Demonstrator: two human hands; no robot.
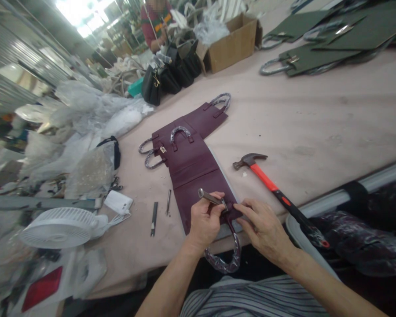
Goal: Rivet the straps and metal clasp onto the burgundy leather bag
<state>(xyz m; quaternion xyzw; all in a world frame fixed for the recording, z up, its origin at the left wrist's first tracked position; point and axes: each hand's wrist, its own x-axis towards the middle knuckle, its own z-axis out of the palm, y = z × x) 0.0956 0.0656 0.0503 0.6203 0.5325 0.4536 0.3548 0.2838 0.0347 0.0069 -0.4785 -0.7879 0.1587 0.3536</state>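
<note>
My left hand [204, 222] is closed round a metal rod-shaped punch [208, 196], which leans with its lower end at a handle tab on the dark purple leather panel [198, 176]. Close by, my right hand [267, 226] has its thumb and fingertips on the panel's near edge, beside that tab. From this edge a plastic-wrapped handle [222, 266] hangs over the table's front. More purple bag pieces [203, 121] with wrapped handles lie beyond. To the right rests a claw hammer [267, 180] with a red and black grip.
Left of the panel lie a dark flat tool [154, 219] and a thin metal tool [168, 202]. A white fan [57, 226] stands farther left, near plastic bags. Black bags [170, 75], a cardboard box [232, 48] and green panels [317, 55] are at the back. Another person [155, 24] is behind.
</note>
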